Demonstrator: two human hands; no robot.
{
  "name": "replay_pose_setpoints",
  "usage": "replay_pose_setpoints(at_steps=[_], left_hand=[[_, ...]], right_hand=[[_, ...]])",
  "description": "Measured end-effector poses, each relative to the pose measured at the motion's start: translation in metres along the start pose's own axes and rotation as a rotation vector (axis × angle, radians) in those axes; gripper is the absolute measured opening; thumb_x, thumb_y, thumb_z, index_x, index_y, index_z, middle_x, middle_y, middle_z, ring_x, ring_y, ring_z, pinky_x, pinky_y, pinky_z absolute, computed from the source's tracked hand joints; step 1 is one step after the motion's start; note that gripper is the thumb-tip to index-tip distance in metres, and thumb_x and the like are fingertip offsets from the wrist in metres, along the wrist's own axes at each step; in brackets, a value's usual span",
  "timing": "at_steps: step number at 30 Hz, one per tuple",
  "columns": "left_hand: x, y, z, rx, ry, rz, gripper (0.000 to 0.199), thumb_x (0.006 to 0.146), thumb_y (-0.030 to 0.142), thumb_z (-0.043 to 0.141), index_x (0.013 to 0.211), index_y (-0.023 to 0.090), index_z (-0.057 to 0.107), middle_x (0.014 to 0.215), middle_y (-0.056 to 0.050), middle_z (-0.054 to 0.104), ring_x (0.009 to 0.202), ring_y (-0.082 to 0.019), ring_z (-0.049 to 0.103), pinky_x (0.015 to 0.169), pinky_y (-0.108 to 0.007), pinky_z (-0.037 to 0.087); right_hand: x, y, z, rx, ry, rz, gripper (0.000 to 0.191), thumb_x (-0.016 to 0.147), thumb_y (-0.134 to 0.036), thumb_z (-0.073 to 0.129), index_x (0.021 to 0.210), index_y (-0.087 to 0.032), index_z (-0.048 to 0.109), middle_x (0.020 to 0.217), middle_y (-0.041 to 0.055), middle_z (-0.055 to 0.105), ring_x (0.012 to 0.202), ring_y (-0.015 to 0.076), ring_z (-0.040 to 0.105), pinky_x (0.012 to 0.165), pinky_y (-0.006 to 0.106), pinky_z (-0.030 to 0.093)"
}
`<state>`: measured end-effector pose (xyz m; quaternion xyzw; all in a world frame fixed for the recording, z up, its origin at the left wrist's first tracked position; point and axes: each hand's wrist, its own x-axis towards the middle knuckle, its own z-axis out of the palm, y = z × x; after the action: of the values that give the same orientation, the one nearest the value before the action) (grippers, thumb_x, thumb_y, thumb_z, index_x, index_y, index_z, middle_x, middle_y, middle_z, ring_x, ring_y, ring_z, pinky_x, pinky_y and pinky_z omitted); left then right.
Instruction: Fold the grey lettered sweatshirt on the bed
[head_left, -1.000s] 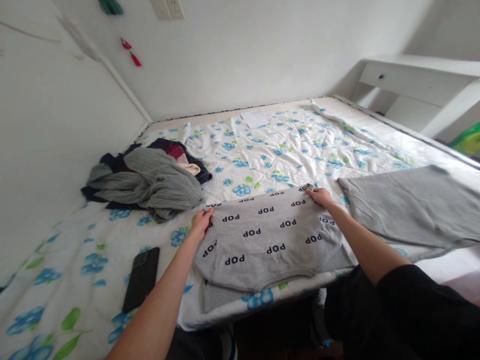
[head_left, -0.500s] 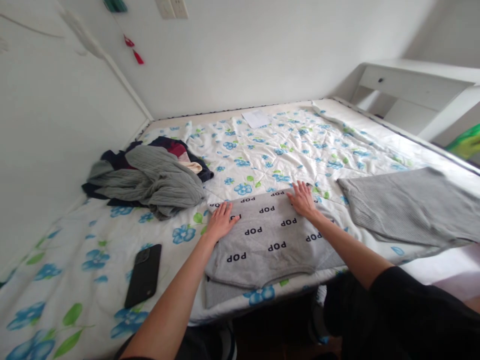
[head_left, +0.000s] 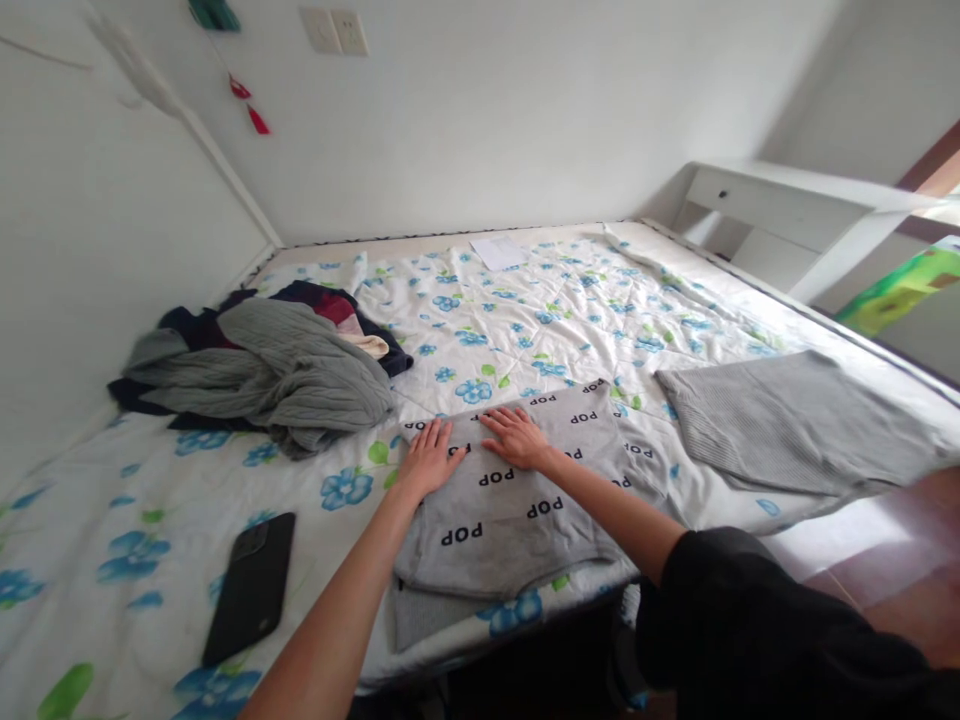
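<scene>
Your left hand [head_left: 429, 460] and right hand [head_left: 516, 438] lie flat on the gray POP-print sweatshirt [head_left: 499, 530] at the near edge of the floral quilted bed [head_left: 570, 320], both grips released, nothing clenched. A black phone [head_left: 251, 588] lies to its left, a gray ribbed garment [head_left: 795, 425] to its right, a clothes pile [head_left: 262, 370] beyond the phone, and a paper sheet [head_left: 498, 253] by the far edge.
</scene>
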<state>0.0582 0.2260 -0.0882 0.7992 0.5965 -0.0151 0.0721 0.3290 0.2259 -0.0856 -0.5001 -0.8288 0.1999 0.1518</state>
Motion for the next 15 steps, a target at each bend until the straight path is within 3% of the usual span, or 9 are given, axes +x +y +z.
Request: replay_pose_setpoints(at_steps=[4, 9, 12, 15], left_hand=[[0.001, 0.001, -0.003, -0.025, -0.025, -0.010, 0.084, 0.113, 0.061, 0.042, 0.181, 0.010, 0.039, 0.191, -0.020, 0.028, 0.178, -0.038, 0.027, 0.143, -0.056, 0.027], [0.001, 0.002, -0.005, -0.039, -0.038, -0.022, 0.083, 0.113, 0.058, 0.044, 0.181, 0.011, 0.039, 0.191, -0.019, 0.028, 0.178, -0.038, 0.026, 0.144, -0.055, 0.025], [0.001, 0.003, -0.006, -0.038, -0.045, -0.026, 0.083, 0.113, 0.058, 0.045, 0.181, 0.012, 0.039, 0.192, -0.019, 0.027, 0.178, -0.038, 0.026, 0.143, -0.056, 0.025], [0.001, 0.005, -0.007, -0.030, -0.052, -0.040, 0.083, 0.113, 0.058, 0.045, 0.181, 0.011, 0.039, 0.192, -0.019, 0.026, 0.179, -0.037, 0.025, 0.144, -0.054, 0.024]], right_hand=[[-0.044, 0.091, -0.054, -0.157, -0.095, 0.056, 0.080, 0.118, -0.072, 0.036, 0.183, -0.025, 0.041, 0.190, 0.0080, 0.032, 0.177, 0.0337, 0.026, 0.145, 0.058, 0.014], [-0.101, 0.202, -0.103, -0.158, -0.090, 0.488, 0.076, 0.119, -0.067, 0.031, 0.185, -0.029, 0.035, 0.192, 0.0085, 0.027, 0.177, 0.0382, 0.027, 0.142, 0.066, 0.023], [-0.111, 0.235, -0.110, -0.067, 0.003, 0.548, 0.069, 0.120, -0.061, 0.035, 0.179, -0.027, 0.048, 0.183, 0.0110, 0.047, 0.170, 0.0373, 0.042, 0.139, 0.062, 0.032], [-0.097, 0.242, -0.111, 0.051, 0.213, 0.586, 0.063, 0.118, -0.058, 0.045, 0.165, -0.021, 0.065, 0.156, 0.0172, 0.073, 0.148, 0.0357, 0.067, 0.128, 0.051, 0.048]])
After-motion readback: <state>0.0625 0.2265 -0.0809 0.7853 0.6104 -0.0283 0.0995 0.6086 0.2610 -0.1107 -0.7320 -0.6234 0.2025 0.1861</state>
